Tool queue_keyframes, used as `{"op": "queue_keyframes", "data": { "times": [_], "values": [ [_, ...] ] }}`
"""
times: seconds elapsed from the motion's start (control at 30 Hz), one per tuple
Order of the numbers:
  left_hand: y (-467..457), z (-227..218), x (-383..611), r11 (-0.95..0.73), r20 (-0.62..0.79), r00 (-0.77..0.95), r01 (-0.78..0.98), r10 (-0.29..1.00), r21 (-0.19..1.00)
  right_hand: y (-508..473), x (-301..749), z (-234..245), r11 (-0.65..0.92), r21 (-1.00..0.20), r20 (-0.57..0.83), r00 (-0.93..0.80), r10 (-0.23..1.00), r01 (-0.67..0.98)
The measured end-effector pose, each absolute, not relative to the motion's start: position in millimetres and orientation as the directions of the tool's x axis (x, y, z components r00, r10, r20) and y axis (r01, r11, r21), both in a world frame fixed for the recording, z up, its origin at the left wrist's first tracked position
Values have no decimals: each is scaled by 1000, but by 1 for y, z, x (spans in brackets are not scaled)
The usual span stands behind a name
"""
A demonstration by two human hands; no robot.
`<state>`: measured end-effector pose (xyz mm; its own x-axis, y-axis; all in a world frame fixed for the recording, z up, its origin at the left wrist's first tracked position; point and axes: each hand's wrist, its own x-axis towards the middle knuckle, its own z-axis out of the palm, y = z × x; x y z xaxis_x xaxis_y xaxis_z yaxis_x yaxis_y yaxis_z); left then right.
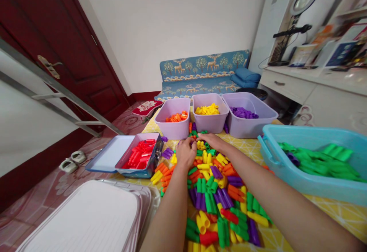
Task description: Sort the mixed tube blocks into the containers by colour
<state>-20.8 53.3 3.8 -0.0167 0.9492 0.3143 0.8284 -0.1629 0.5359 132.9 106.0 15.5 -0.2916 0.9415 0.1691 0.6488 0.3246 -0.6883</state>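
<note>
My left hand (186, 153) is at the far part of a heap of coloured plastic bullet-shaped pieces (210, 200), its fingers bent down and partly hidden. Whatever they may hold does not show. Just to its right, my right hand (211, 140) reaches over the same heap, palm down, with fingers stretched forward and apart from any piece I can make out. Green, yellow, orange, purple and a few red pieces, many joined side by side, spread between my forearms. Yellow pieces (201, 145) lie between the two hands.
Behind the heap stand lilac bins with orange pieces (177, 117), yellow pieces (207, 109) and purple pieces (243, 112). A turquoise tub (315, 185) of green pieces is at right. An open case (149, 172) of red pieces and a white lid (83, 217) are at left.
</note>
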Motion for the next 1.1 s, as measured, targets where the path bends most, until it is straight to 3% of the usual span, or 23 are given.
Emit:
{"op": "queue_keyframes", "data": {
  "times": [0.13,0.3,0.5,0.6,0.7,1.1],
  "values": [
    [55,-1,-24,-145,360,-104,786,927,601,102,128,36,263,-589,98,-256,962,764],
    [60,-7,-24,-262,490,-121,723,863,639,94,117,44,286,-456,199,-217,956,843],
    [63,-14,-24,-250,436,-66,739,897,626,91,102,37,381,-399,237,-308,922,834],
    [66,-18,-24,-226,437,-97,745,894,628,99,95,35,418,-194,247,-368,896,887],
    [67,-20,-24,-202,431,-129,741,893,640,111,88,35,402,-91,198,-379,904,911],
    [65,-19,-24,-176,417,-182,706,891,686,140,70,43,335,-56,7,-335,942,941]
  ]
}}
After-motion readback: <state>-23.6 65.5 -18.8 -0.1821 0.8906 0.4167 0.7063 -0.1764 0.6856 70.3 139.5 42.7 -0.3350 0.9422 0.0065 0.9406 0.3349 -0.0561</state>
